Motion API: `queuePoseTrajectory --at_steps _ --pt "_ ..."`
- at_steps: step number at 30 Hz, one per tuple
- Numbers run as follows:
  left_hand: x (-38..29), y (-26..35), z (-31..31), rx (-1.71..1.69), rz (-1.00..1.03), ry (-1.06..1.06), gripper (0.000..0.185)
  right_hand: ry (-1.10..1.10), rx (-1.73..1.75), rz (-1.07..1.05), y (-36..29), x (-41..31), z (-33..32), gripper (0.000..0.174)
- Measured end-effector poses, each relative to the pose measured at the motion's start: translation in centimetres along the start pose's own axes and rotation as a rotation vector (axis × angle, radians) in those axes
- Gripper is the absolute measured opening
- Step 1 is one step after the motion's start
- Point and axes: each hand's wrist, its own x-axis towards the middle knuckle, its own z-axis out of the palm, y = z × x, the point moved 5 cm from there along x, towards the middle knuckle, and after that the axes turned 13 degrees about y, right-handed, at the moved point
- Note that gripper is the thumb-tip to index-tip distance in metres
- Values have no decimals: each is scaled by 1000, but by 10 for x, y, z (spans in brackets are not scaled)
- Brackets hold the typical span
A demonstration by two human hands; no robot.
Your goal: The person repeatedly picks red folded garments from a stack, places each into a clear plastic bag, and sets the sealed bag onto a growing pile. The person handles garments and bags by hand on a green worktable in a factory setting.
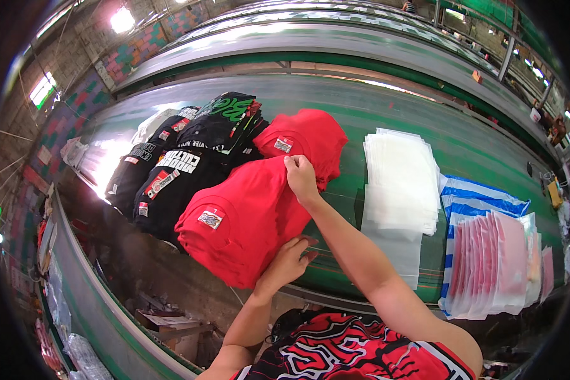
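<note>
A stack of folded red T-shirts (247, 204) lies before me near the front edge of the long green table (342, 199), with a neck label at its left. Thumb and fingers of my right hand (302, 179) pinch the fabric at the stack's far right corner. My left hand (287, 261) rests against the near right side, fingers apart and pointing right past the cloth; nothing shows between them. Just beyond lies a second red folded stack (308, 133), partly covered by the nearer one and my right hand.
Black printed T-shirts (166, 185) with tags are piled at left. At right are clear plastic bags (401, 180) and pink bagged garments (491, 261) on a blue-and-white striped sheet (484, 194). Another long table (247, 59) runs behind; a green-edged table (99, 304) stands lower left.
</note>
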Motion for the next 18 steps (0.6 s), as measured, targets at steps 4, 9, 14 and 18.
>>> queuePoseTrajectory --at_steps 4,9,14,18 --pt "3 -11 -5 2 111 164 30 -99 -18 120 -16 -24 -3 57" --pt "8 -35 -8 -120 -76 236 42 -496 115 -12 -51 -64 8 61" --pt "14 -56 -3 -366 -153 325 53 -409 118 -94 -83 -77 -8 59" --pt "18 -63 10 -542 -230 451 55 -411 490 188 -102 -75 -75 65"
